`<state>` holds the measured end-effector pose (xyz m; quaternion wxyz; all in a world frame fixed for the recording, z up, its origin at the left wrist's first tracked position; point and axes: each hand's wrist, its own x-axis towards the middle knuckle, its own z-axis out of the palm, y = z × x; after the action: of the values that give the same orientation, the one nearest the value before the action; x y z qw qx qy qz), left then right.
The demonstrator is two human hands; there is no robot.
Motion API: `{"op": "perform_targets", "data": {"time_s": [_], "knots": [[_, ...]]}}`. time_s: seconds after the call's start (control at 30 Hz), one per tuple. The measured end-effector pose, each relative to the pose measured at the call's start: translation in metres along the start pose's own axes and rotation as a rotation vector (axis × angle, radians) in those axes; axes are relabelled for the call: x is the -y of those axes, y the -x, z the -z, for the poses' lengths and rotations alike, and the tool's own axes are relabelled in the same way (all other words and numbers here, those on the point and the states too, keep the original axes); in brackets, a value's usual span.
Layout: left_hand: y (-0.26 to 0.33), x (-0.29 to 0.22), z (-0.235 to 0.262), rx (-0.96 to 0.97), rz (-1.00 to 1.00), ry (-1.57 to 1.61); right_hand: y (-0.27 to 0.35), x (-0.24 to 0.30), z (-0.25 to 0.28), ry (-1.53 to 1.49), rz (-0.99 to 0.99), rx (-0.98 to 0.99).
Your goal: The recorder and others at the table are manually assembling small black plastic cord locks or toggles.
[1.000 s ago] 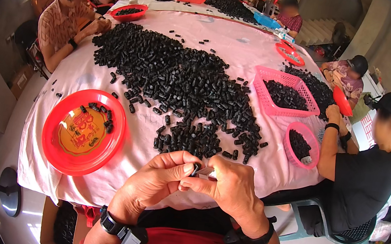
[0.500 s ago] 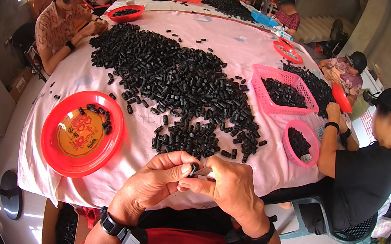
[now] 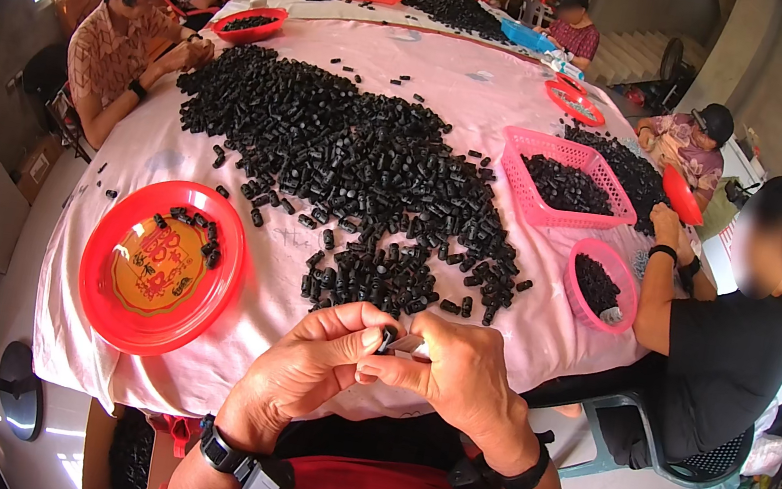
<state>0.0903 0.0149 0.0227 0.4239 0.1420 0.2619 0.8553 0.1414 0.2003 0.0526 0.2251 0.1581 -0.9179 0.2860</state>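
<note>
In front of my chest both hands meet over the table's near edge. My left hand (image 3: 320,350) is closed, pinching a small black cylindrical part (image 3: 387,338) between thumb and forefinger. My right hand (image 3: 458,371) grips a small flat pale tool (image 3: 411,346), its end against or very close to the black part; the fingers hide most of it. Just beyond my hands spreads a large heap of similar black parts (image 3: 343,156). To the left lies a round red tray (image 3: 99,302) with several black parts along its upper right side.
A pink cloth (image 3: 340,45) covers the table. At right stand a pink basket (image 3: 547,215) and a round pink bowl (image 3: 624,320), both holding black parts. A person in black (image 3: 727,366) sits close on the right; another person (image 3: 116,52) works at left. A carton (image 3: 100,449) is below the table.
My hands keep the same grip and place. The view has shifted very slightly, and the person on the right has turned their head a little.
</note>
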Motion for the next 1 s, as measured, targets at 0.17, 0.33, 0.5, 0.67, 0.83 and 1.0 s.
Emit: {"op": "perform_targets", "data": {"time_s": [0.17,0.33,0.5,0.67,0.83,1.0], "knots": [[0.0002,0.0007,-0.003,-0.046,-0.002,-0.021,0.0006,0.001,-0.0053,-0.042,0.03,-0.043],[0.0013,-0.0023,-0.0072,-0.027,-0.006,0.004,0.0003,0.0031,-0.0003,-0.066,0.004,-0.032],[0.0012,-0.0024,-0.0033,-0.012,-0.002,0.011,0.0006,0.004,0.0013,-0.037,-0.059,-0.001],[-0.0001,-0.0019,-0.0011,0.015,0.013,0.034,0.0013,0.0038,0.0005,0.009,-0.064,0.007],[-0.0006,-0.0013,-0.0003,-0.002,-0.001,-0.009,0.0014,-0.0007,-0.0036,0.012,-0.016,-0.021],[-0.0003,0.0003,-0.003,-0.046,-0.01,-0.039,0.0005,0.0,-0.0051,0.033,0.009,-0.029]]}}
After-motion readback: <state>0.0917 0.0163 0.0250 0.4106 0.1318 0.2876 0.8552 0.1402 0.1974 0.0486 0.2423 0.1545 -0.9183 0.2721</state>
